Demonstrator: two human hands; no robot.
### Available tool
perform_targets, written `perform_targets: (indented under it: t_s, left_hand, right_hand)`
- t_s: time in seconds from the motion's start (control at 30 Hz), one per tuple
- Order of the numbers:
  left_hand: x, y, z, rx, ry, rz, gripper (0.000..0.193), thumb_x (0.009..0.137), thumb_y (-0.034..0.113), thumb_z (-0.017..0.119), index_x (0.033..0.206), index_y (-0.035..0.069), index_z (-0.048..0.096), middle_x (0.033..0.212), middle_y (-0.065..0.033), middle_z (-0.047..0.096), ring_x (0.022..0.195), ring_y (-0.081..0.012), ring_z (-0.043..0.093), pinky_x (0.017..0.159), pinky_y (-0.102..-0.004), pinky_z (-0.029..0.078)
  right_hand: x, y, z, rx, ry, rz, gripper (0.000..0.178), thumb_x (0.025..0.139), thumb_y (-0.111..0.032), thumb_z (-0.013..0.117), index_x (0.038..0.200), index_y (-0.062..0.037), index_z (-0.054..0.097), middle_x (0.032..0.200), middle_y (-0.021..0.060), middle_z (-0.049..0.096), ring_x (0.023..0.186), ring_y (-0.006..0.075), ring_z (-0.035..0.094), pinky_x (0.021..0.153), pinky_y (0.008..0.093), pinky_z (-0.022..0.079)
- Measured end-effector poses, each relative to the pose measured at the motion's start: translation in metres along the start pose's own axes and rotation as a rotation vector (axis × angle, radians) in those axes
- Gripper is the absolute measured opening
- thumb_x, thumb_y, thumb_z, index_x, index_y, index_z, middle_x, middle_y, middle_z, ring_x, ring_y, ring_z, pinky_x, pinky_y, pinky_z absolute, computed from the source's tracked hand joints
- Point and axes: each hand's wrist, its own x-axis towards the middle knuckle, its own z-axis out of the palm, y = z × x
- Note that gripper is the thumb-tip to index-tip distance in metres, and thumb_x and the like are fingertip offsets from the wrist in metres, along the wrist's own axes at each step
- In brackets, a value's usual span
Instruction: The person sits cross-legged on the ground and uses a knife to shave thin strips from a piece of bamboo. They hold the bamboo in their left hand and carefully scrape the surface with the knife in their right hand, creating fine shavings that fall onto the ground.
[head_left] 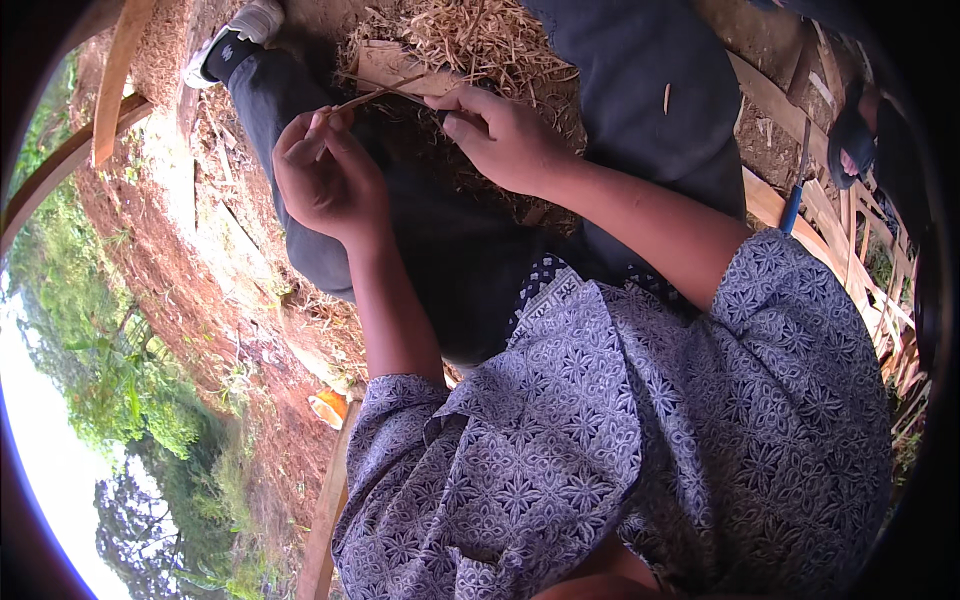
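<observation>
Foliage (130,370) lines the left edge beside reddish earth (190,310). Left hand (330,180) pinches a thin wooden strip (375,94) between closed fingertips, slanting toward the right. Curled wood shavings (475,42) lie beyond. Right hand (510,145) curls its fingers nearly closed by the strip's far end; their hold is unclear. Farther right stands a blue-handled tool (791,209).

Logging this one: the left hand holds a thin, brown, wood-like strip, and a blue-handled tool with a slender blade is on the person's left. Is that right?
The side is wrong: the head view shows the blue-handled tool with a slender blade on the person's right. The left hand does hold the thin, brown, wood-like strip.
</observation>
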Motion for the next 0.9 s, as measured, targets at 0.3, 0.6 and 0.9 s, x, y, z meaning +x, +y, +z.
perform_targets:
  t_s: [0.3, 0.6, 0.9]
  left_hand:
    - [-0.005, 0.003, -0.001, -0.017, 0.034, -0.038, 0.008, 0.097, -0.008, 0.058, 0.104, -0.006, 0.056, 0.111, -0.0179, 0.061, 0.091, -0.0215, 0.069, 0.081, -0.033, 0.064]
    - [0.002, 0.003, -0.005, 0.085, -0.02, 0.012, 0.007, 0.097, -0.008, 0.059, 0.103, -0.005, 0.056, 0.109, -0.0185, 0.062, 0.09, -0.0211, 0.069, 0.078, -0.0317, 0.063]
    - [-0.003, 0.001, -0.002, 0.09, -0.006, 0.047, 0.006, 0.096, -0.008, 0.06, 0.101, -0.005, 0.057, 0.106, -0.0177, 0.062, 0.088, -0.0202, 0.069, 0.075, -0.0305, 0.064]
  right_hand:
    - [-0.004, -0.002, 0.007, 0.075, 0.091, -0.179, 0.03, 0.1, -0.023, 0.06, 0.128, -0.0136, 0.066, 0.072, 0.0025, 0.06, 0.062, 0.009, 0.056, 0.061, 0.0305, 0.047]
    - [0.002, 0.01, 0.004, -0.007, 0.057, 0.017, 0.03, 0.099, -0.023, 0.061, 0.127, -0.0132, 0.066, 0.073, 0.0055, 0.066, 0.064, 0.0133, 0.063, 0.062, 0.0329, 0.05]
    - [-0.005, -0.006, 0.01, 0.115, 0.117, -0.245, 0.029, 0.1, -0.023, 0.059, 0.127, -0.013, 0.064, 0.069, 0.0038, 0.061, 0.058, 0.0129, 0.06, 0.058, 0.0331, 0.047]
